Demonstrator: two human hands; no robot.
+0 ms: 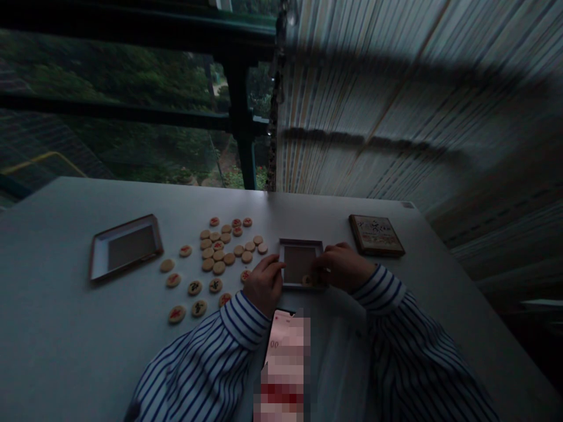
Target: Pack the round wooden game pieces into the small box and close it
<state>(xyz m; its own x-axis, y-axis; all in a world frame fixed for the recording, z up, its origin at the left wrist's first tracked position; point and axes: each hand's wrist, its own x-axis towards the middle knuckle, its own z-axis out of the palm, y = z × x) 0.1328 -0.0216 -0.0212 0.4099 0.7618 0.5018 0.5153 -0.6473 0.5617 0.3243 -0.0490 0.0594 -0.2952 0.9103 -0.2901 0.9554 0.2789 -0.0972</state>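
A small open box [302, 241] lies on the table in front of me, with its dark floor showing. My left hand [266, 285] grips its left wall between thumb and curled fingers. At the right side, my right hand [345, 268] reaches over the rim with its fingers bent together; what they may pinch is hidden in shadow. One round wooden disc [307, 280] shows inside, near the lower right corner. Left of the box, several Chinese chess pieces [219, 254] lie in a loose cluster, some blank side up, others with red or black characters.
At the far left lies a larger shallow box or lid [155, 234], open side up. A flat box with a printed cover [377, 235] sits right of my right hand. A lit phone [284, 351] lies between my forearms. The white table [109, 346] meets a window and a striped curtain [334, 99].
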